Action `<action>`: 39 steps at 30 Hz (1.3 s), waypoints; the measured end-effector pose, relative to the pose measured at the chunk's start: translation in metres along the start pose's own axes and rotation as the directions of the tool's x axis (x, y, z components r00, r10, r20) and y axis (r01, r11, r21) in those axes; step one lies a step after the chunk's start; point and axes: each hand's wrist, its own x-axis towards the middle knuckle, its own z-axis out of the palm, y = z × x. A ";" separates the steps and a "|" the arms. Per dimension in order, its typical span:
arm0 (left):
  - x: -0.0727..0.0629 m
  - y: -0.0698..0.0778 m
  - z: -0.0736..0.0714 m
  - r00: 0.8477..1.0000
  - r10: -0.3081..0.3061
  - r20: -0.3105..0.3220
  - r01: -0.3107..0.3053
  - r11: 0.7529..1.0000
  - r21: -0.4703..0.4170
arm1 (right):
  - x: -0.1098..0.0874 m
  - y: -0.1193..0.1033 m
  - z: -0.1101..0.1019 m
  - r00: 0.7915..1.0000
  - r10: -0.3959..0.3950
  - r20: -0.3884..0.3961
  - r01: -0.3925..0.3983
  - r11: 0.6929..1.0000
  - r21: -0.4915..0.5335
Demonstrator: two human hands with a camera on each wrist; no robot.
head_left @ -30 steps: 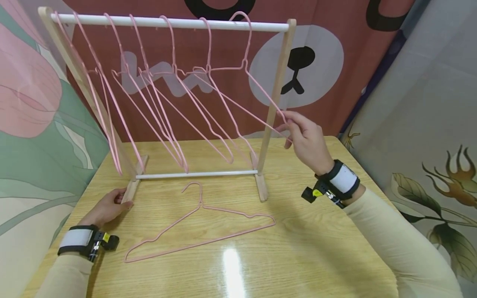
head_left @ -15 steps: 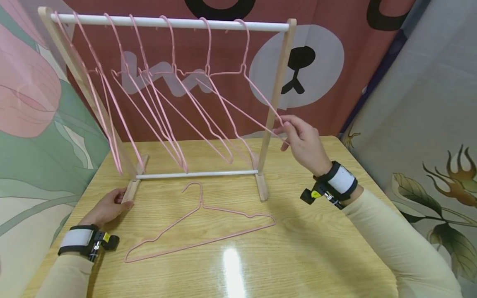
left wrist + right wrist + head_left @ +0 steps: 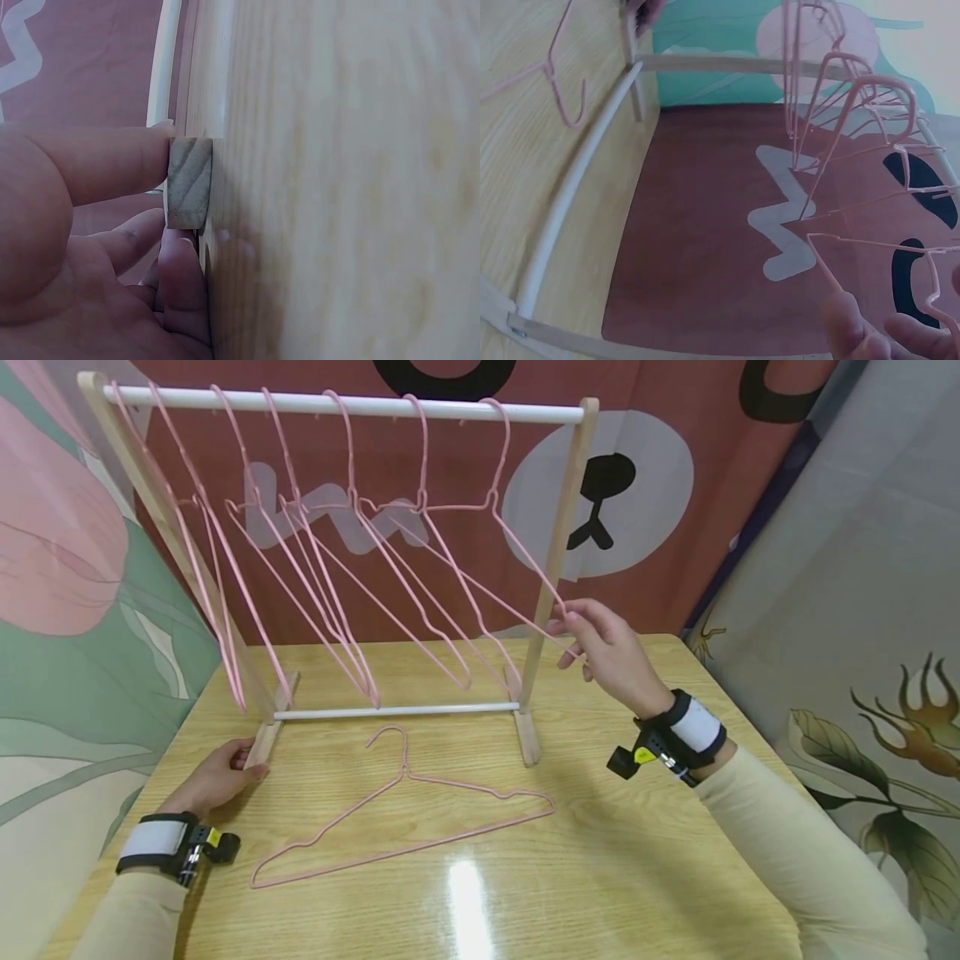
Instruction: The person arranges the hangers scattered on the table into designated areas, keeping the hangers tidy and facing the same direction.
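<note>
My right hand (image 3: 611, 652) pinches the lower right corner of a pink hanger (image 3: 495, 496), whose hook sits over the white top rail (image 3: 540, 414) of a small clothes rack. In the right wrist view, fingertips (image 3: 844, 319) and thumb close on this hanger's wire (image 3: 932, 270). My left hand (image 3: 213, 781) grips the rack's left wooden foot (image 3: 262, 745). The left wrist view shows the foot's end (image 3: 189, 184) between thumb and fingers, against the tabletop. Several more pink hangers (image 3: 350, 452) hang along the rail to the left, tilted and partly overlapping.
One loose pink hanger (image 3: 405, 772) lies flat on the wooden table (image 3: 637, 877) in front of the rack. A white lower bar (image 3: 450, 709) joins the feet; the right foot (image 3: 527, 739) stands near the right hand. Printed curtains (image 3: 697, 568) surround the table.
The held hanger's hook has come down from above the rail onto it, then shifted slightly right. My right hand moved down a little with it. My left hand has stayed on the foot.
</note>
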 end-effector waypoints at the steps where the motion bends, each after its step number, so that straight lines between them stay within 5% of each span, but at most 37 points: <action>1: 0.000 0.000 0.000 1.000 0.002 -0.002 -0.002 1.000 0.000 | 0.000 0.000 0.000 1.000 0.013 0.008 -0.013 1.000 0.013; 13: -0.001 0.003 -0.001 1.000 0.012 -0.003 -0.012 1.000 0.009 | -0.004 0.000 -0.001 0.995 0.074 0.066 -0.082 0.987 0.135; 28: -0.002 0.003 -0.001 1.000 0.010 -0.004 -0.010 1.000 0.007 | -0.014 0.021 -0.002 0.995 0.064 0.070 -0.074 0.987 0.146; 39: -0.001 0.002 -0.001 1.000 0.014 -0.007 -0.014 1.000 0.012 | -0.017 0.053 -0.001 0.986 0.156 -0.061 -0.130 0.942 0.311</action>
